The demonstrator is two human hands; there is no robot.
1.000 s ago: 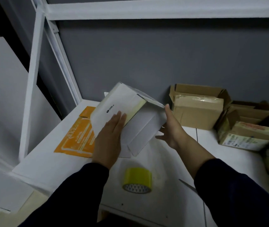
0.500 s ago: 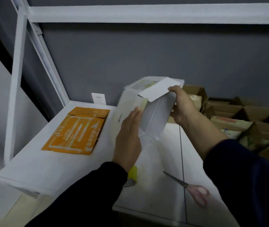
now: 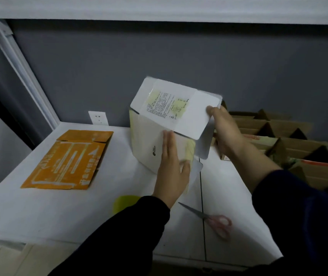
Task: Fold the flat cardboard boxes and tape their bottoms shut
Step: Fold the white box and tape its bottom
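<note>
Dim grey light is falling; the white box (image 3: 149, 142) is glaring faintly, scissors (image 3: 209, 219) below the grip blurring.

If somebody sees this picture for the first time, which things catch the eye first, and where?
The white box, half folded, stands out at the centre, with the left hand flat on its front and the right hand pinching its top flap. A flat orange carton lies on the table to its left.

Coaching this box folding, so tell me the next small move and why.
Probably the right hand should press the flap it pinches down flat over the white box: the flap stands angled, the left hand braces the side, and the tape lies untouched.
</note>
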